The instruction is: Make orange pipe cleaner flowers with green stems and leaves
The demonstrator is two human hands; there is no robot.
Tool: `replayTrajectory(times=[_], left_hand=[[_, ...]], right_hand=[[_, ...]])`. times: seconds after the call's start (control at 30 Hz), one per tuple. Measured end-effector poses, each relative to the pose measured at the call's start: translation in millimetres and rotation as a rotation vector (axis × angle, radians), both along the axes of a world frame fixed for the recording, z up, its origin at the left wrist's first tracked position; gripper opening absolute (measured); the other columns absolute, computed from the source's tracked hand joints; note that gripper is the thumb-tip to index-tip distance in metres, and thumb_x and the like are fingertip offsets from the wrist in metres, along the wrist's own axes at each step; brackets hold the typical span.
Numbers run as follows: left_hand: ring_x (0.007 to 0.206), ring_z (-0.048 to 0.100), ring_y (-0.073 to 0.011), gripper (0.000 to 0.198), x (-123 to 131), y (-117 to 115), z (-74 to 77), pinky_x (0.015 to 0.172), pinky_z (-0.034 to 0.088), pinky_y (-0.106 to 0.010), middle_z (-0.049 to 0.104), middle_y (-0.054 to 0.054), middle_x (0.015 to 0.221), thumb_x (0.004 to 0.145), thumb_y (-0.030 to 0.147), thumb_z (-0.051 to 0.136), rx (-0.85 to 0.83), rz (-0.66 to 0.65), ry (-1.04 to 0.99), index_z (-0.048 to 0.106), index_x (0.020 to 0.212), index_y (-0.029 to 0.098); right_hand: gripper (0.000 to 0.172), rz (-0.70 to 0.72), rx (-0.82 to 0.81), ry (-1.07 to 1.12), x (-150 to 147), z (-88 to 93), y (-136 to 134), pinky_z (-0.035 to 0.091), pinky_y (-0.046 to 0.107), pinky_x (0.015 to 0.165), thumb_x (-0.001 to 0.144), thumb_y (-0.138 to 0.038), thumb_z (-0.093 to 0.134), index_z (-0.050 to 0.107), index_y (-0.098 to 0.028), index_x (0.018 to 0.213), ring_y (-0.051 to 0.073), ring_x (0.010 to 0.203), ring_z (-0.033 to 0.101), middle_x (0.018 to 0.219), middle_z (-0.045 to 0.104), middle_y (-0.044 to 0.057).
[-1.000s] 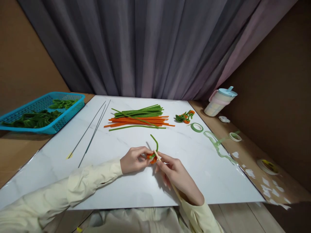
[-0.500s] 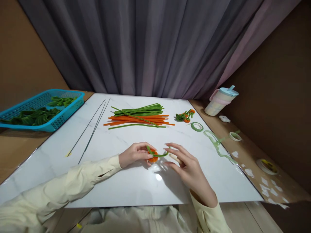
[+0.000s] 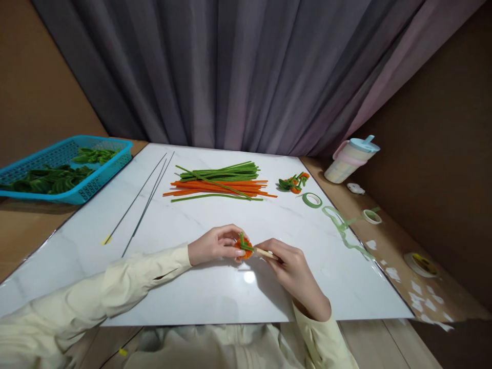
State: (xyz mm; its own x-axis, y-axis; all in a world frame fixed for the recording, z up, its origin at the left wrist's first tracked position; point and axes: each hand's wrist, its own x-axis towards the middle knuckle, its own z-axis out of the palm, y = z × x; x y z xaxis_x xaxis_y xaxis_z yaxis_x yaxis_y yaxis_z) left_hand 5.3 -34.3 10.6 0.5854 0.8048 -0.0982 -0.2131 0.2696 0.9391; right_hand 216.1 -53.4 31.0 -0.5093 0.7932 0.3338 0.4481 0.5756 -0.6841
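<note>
Cream sleeves (image 3: 149, 277) stretch over the near edge of a white table (image 3: 207, 302). The left hand (image 3: 211, 247) pinches a small orange flower (image 3: 246, 253) between thumb and fingers, over the near middle of the table, with a bent green strip (image 3: 246, 247) across the flower. The right hand (image 3: 294, 264), fingers curled closed, grips a pale stick (image 3: 267, 253) whose tip points at the flower's right side; whether they touch is hard to tell. Farther off, a roll of green tape (image 3: 306, 201) lies right of a pile of orange strips (image 3: 215, 188), with green strips (image 3: 219, 174) just beyond. Behind everything hangs a grey curtain (image 3: 207, 72).
</note>
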Motion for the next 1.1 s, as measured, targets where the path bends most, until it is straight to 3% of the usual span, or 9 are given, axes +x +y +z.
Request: replayTrajectory(times=[0.13, 0.3, 0.5, 0.63, 0.73, 0.93, 1.1], left_hand=[[0.075, 0.060, -0.0154, 0.032, 0, 0, -2.3, 0.064, 0.053, -0.032, 0.062, -0.003, 0.083, 0.067, 0.025, 0.074, 0.026, 0.038, 0.016, 0.055, 0.090, 0.014], [0.070, 0.059, -0.0124, 0.032, -1, 1, -6.0, 0.066, 0.050, -0.028, 0.062, -0.002, 0.081, 0.067, 0.027, 0.074, 0.057, 0.013, 0.086, 0.056, 0.090, 0.013], [0.081, 0.056, -0.0125, 0.042, -1, -3, -8.2, 0.072, 0.048, -0.027, 0.058, -0.004, 0.095, 0.062, 0.022, 0.076, 0.150, -0.040, 0.144, 0.055, 0.098, 0.015], [0.077, 0.054, -0.0109, 0.038, 0, -7, -6.8, 0.068, 0.050, -0.023, 0.059, -0.003, 0.088, 0.068, 0.026, 0.072, 0.238, -0.052, 0.211, 0.057, 0.100, 0.014], [0.072, 0.056, -0.0105, 0.038, 0, -10, -5.6, 0.065, 0.051, -0.023, 0.061, -0.003, 0.083, 0.070, 0.030, 0.070, 0.379, -0.028, 0.284, 0.058, 0.103, 0.014], [0.080, 0.064, -0.0158, 0.042, 0, -17, -1.9, 0.075, 0.052, -0.025, 0.068, -0.010, 0.095, 0.072, 0.033, 0.069, 0.879, 0.154, 0.460, 0.059, 0.109, 0.015], [0.090, 0.066, -0.0179, 0.043, -2, -17, -6.5, 0.081, 0.052, -0.024, 0.068, -0.011, 0.107, 0.078, 0.032, 0.064, 0.989, 0.208, 0.514, 0.057, 0.117, 0.016]], right_hand=[[0.021, 0.004, -0.006, -0.017, -1, -1.4, -1, 0.043, 0.023, 0.061, 0.085, -0.010, 0.043, 0.062, -0.018, 0.090, 0.014, 0.069, 0.059, 0.080, 0.065, 0.005], [0.028, -0.001, -0.046, 0.013, -6, 5.6, -5, 0.043, 0.021, 0.060, 0.083, -0.009, 0.047, 0.057, -0.021, 0.107, 0.014, 0.076, 0.057, 0.098, 0.061, 0.006], [0.020, -0.026, -0.159, 0.085, -19, 8.1, -5, 0.038, 0.020, 0.055, 0.083, -0.014, 0.052, 0.058, -0.019, 0.101, 0.010, 0.062, 0.051, 0.085, 0.060, 0.002], [0.012, -0.069, -0.261, 0.129, -24, 8.1, -4, 0.036, 0.020, 0.052, 0.086, -0.021, 0.050, 0.061, -0.017, 0.087, 0.009, 0.056, 0.047, 0.073, 0.060, 0.000], [0.016, -0.093, -0.293, 0.168, -23, 9.7, -5, 0.037, 0.020, 0.051, 0.085, -0.024, 0.050, 0.061, -0.016, 0.076, 0.010, 0.054, 0.047, 0.063, 0.058, -0.001], [0.019, -0.128, -0.374, 0.303, -21, 13.4, -5, 0.045, 0.023, 0.057, 0.084, -0.031, 0.052, 0.061, -0.016, 0.075, 0.013, 0.059, 0.056, 0.065, 0.063, 0.002], [0.019, -0.134, -0.382, 0.306, -22, 14.0, -6, 0.045, 0.023, 0.058, 0.083, -0.032, 0.052, 0.060, -0.016, 0.076, 0.014, 0.062, 0.057, 0.063, 0.060, 0.001]])
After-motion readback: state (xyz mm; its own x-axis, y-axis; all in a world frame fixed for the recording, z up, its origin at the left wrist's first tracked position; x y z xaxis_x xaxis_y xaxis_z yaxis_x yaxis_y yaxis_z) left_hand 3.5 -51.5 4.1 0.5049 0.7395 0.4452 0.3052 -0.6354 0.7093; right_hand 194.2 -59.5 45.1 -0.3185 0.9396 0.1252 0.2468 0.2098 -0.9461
